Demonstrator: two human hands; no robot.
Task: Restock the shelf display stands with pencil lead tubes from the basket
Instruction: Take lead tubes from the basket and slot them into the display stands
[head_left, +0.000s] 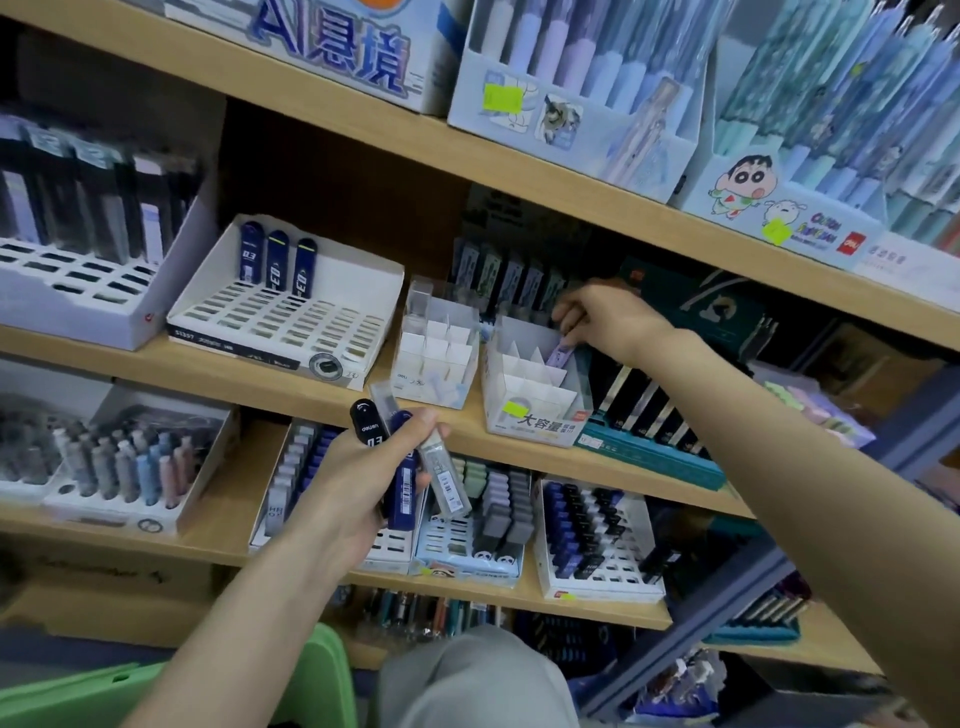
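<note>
Step in hand: slotting one tube into a stand on the middle shelf (156, 366). The right hand (597, 317) reaches over the white divided stand (535, 395) at the shelf's front edge. Its fingers (566, 314) pinch a lilac lead tube (563, 354), whose lower end is down in a rear compartment; which cell, can't tell. The left hand (358, 467) hangs just in front of that shelf edge, fingers clenched round a spare bundle: a black-capped tube (368, 423), a navy tube (402, 491) with a barcode, and a clear grey tube (447, 475). The green plastic at the bottom is probably the basket (311, 670), mostly cut off.

Next move, my guess: seat the lilac tube upright between the dividers and let go, then draw from the left bundle. The navy ones look a match for the tiered white stand (291, 317) further left on the same shelf, which has three navy tubes (278, 260) in its back row and many open slots. That calls for sorting by type and careful aim into narrow slots.

Writing:
- "deli" and "03" on the black-capped tube
- "03" on the three navy tubes
- "大容量" on the divided stand's front, beside a yellow-green sticker
- "AI悬境" on a box (332, 52) on the upper shelf
- "HB" on a stand (291, 478) on the lower shelf
- the rest is too blurred to read
</note>
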